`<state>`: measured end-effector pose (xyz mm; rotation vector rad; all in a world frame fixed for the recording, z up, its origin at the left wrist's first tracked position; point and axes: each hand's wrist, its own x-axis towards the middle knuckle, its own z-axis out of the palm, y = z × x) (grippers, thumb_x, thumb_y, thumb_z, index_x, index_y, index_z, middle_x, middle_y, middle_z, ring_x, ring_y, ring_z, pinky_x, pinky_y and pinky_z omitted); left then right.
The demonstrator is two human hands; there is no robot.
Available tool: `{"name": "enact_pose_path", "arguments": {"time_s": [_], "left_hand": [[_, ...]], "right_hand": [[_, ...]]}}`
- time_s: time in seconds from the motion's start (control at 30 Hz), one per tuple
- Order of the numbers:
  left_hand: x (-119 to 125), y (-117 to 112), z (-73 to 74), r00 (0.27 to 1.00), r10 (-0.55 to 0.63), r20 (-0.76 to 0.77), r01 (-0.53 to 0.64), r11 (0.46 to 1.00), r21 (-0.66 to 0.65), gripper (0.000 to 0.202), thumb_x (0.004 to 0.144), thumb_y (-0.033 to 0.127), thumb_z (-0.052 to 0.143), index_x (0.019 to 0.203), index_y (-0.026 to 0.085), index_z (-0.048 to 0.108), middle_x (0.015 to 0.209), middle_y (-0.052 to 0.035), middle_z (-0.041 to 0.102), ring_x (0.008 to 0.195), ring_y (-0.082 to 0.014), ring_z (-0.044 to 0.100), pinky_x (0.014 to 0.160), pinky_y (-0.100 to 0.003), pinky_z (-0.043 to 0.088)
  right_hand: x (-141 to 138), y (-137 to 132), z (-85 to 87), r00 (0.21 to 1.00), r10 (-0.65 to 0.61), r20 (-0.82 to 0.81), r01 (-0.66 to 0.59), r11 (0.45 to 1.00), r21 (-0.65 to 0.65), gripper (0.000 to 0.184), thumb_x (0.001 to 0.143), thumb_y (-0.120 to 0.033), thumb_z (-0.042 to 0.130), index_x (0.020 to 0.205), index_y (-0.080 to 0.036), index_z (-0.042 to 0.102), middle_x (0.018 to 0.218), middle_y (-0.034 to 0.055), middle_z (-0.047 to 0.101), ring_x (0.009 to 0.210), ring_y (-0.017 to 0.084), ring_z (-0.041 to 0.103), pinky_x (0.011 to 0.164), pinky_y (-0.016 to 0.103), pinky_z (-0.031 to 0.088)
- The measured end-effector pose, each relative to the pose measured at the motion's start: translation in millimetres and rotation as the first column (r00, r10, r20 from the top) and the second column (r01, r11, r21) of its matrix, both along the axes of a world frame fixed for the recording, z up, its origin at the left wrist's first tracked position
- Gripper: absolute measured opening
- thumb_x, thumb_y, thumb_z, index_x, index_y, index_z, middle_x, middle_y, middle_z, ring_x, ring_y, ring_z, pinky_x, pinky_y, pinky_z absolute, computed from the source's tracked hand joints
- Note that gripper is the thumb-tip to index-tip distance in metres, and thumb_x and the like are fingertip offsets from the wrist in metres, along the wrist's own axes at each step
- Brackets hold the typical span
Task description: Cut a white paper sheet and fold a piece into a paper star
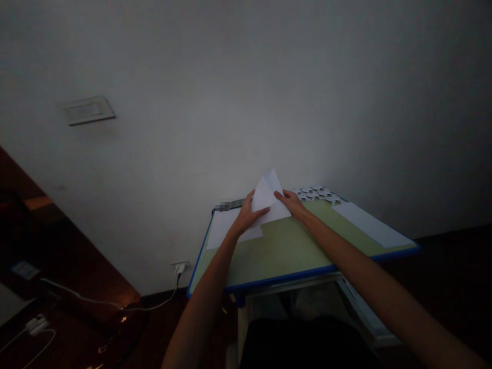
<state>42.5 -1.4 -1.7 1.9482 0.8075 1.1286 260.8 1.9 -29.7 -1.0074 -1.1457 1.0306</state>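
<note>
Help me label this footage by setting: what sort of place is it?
Probably a study corner in a home: a desk stands by a plain wall, a low socket there holds a plug, and paper is held over the desk.

No text can be read; marks on white pieces (315, 193) are too small.

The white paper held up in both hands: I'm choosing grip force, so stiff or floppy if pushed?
Probably floppy: the white paper looks thin. Its pointed top might bend easily, rising above the left hand and right hand.
</note>
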Motion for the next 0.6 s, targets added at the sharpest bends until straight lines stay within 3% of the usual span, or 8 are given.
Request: {"name": "enact_pose_path", "arguments": {"time_s": [0.13, 0.2, 0.3, 0.47, 0.6], "left_hand": [[-2, -2, 6.4, 0.991, 0.005, 0.137, 0.019, 0.984, -0.177, 0.065, 0.085, 0.058, 0.077, 0.132, 0.014, 0.067, 0.128, -0.0176, 0.075, 0.115, -0.0342, 0.072, 0.099, -0.046, 0.058], [-5, 1, 8.4, 0.981, 0.026, 0.192, 0.027, 0.964, -0.264, 0.061, 0.086, 0.062, 0.074, 0.121, 0.012, 0.071, 0.114, -0.0185, 0.079, 0.104, -0.0333, 0.076, 0.092, -0.045, 0.061], [-12, 6, 9.7, 0.962, 0.078, 0.261, 0.024, 0.93, -0.367, 0.059, 0.088, 0.062, 0.073, 0.12, 0.012, 0.071, 0.104, -0.0159, 0.081, 0.093, -0.0293, 0.078, 0.086, -0.043, 0.062], [-18, 12, 7.2, 0.945, 0.151, 0.292, -0.006, 0.896, -0.443, 0.039, 0.101, 0.044, 0.066, 0.127, 0.015, 0.067, 0.118, -0.0111, 0.074, 0.097, -0.0233, 0.074, 0.087, -0.044, 0.063], [-21, 15, 4.1, 0.942, 0.201, 0.27, -0.075, 0.907, -0.415, 0.037, 0.101, 0.037, 0.068, 0.132, 0.016, 0.065, 0.13, -0.0116, 0.068, 0.109, -0.0253, 0.07, 0.091, -0.046, 0.062]], "right_hand": [[4, -1, -0.5, 1.0, 0.018, 0.003, -0.018, 1.0, -0.023, 0.035, 0.102, -0.036, 0.068, 0.133, -0.019, 0.065, 0.134, 0.0106, 0.067, 0.112, 0.026, 0.07, 0.094, 0.047, 0.062], [6, -1, -1.8, 1.0, 0.028, 0.012, -0.028, 0.999, -0.038, 0.036, 0.102, -0.036, 0.068, 0.133, -0.019, 0.065, 0.134, 0.0106, 0.067, 0.112, 0.026, 0.07, 0.094, 0.047, 0.062], [11, 0, -4.6, 0.999, 0.042, 0.028, -0.04, 0.997, -0.06, 0.036, 0.102, -0.036, 0.068, 0.133, -0.018, 0.065, 0.134, 0.0105, 0.067, 0.112, 0.026, 0.07, 0.094, 0.047, 0.062], [17, 2, -9.4, 0.997, 0.051, 0.051, -0.047, 0.996, -0.075, 0.037, 0.102, -0.036, 0.069, 0.133, -0.018, 0.065, 0.134, 0.0105, 0.067, 0.113, 0.027, 0.07, 0.094, 0.048, 0.062], [19, 3, -10.8, 0.997, 0.06, 0.055, -0.056, 0.996, -0.074, 0.036, 0.102, -0.036, 0.068, 0.133, -0.018, 0.065, 0.135, 0.0106, 0.067, 0.113, 0.026, 0.07, 0.094, 0.048, 0.061]]}}
